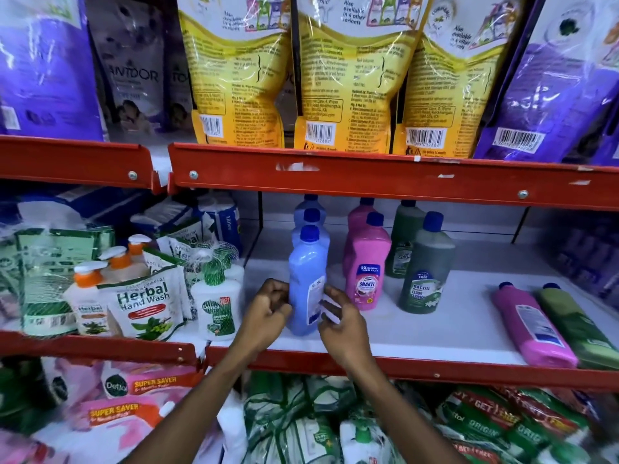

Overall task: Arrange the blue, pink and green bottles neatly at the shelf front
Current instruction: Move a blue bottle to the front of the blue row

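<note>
The front blue bottle (306,283) stands upright near the front edge of the white shelf (435,316), between the two hands. The left hand (269,311) is curled into a loose fist against the bottle's left side; the right hand (341,321) has its fingers bent against the lower right side, over the label. Whether either hand truly grips the bottle or only touches it is hard to tell.

Three blue bottles stand in a file running toward the back. To their right stand two pink bottles (366,262), one behind the other, and further right two green bottles (425,266), likewise in file. At the far right a third pink bottle (532,326) and a third green bottle (576,326) lie on their sides, touching, caps pointing to the back.

Left of the blue bottles, just beside the left hand, stands a white hand wash pump bottle (216,303) in netting, with herbal hand wash pouches (144,303) further left. Yellow refill pouches (348,75) fill the shelf above.
</note>
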